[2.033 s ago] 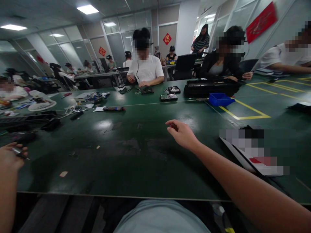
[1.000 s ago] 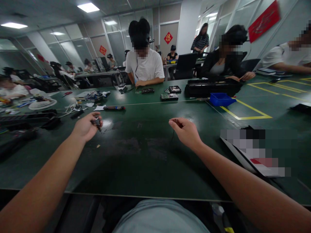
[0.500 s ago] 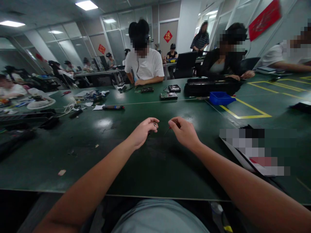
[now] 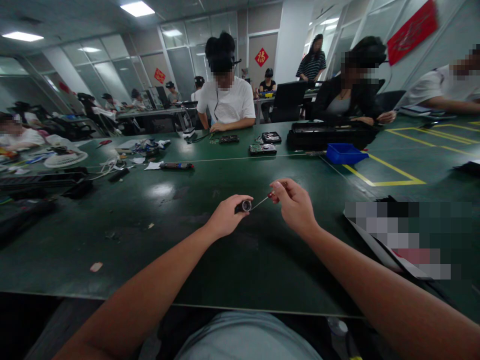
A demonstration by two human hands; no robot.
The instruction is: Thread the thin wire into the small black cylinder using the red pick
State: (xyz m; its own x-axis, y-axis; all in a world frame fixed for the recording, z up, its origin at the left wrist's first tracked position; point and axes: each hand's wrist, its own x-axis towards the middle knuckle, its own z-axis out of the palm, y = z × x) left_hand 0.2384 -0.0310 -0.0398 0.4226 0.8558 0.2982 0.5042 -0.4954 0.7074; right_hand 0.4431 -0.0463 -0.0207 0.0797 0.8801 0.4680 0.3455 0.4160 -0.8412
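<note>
My left hand [image 4: 224,218] is closed around a small black cylindrical part [image 4: 245,205], whose round, pale-rimmed end faces right. What this part is cannot be made out. Between the fingertips of my right hand [image 4: 297,204] is a thin screwdriver [image 4: 261,202] with a dark red handle. Its slim metal shaft slants down to the left, and the tip is at or very near the rim of the black part; contact cannot be told. Both hands are raised over the green tabletop [image 4: 240,270].
Hard drives [image 4: 263,149] and a blue bin [image 4: 345,153] stand farther back, near a long black housing [image 4: 330,135]. A dark rod-like tool [image 4: 177,166] lies to the left. At right are papers [image 4: 378,245]. A co-worker in a white shirt [image 4: 228,102] sits opposite.
My left hand has turned, bringing the round end of the black part into view. My right hand has shifted slightly right, and the screwdriver's shaft now shows clearly, pointing at that part.
</note>
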